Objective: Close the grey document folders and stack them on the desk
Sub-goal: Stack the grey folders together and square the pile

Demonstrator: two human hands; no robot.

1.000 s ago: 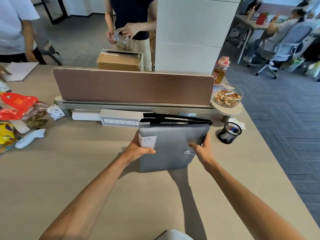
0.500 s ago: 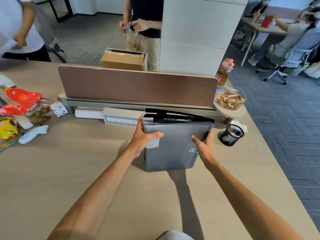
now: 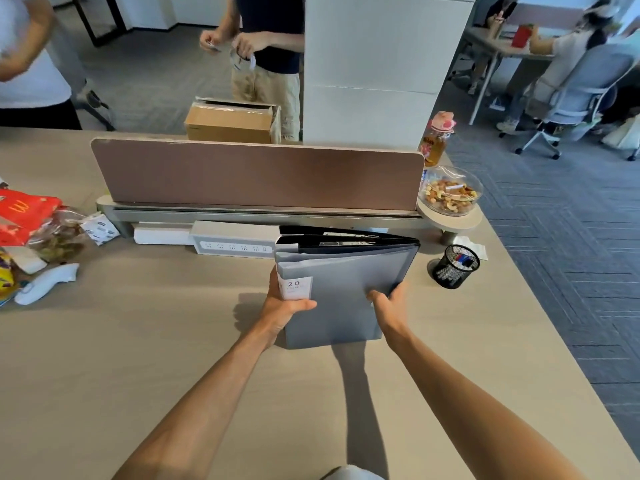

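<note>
A closed grey document folder (image 3: 346, 289) with a white "20" label lies on top of a stack of folders on the desk (image 3: 138, 341). Black folder edges (image 3: 346, 239) show at the far side of the stack. My left hand (image 3: 284, 306) grips the top folder's left edge just below the label, thumb on the cover. My right hand (image 3: 388, 301) holds its right side, fingers curled over the cover. The folder's far end is raised slightly.
A brown divider panel (image 3: 256, 174) and a power strip (image 3: 232, 244) run behind the stack. A black mesh pen cup (image 3: 455, 266) stands right of it, a bowl of nuts (image 3: 450, 194) further back. Snack bags (image 3: 27, 216) lie at the left. People stand beyond the desk.
My left hand slid down from the folder's top left corner to below the label. My right hand shifted inward on the cover. The label is uncovered again.
</note>
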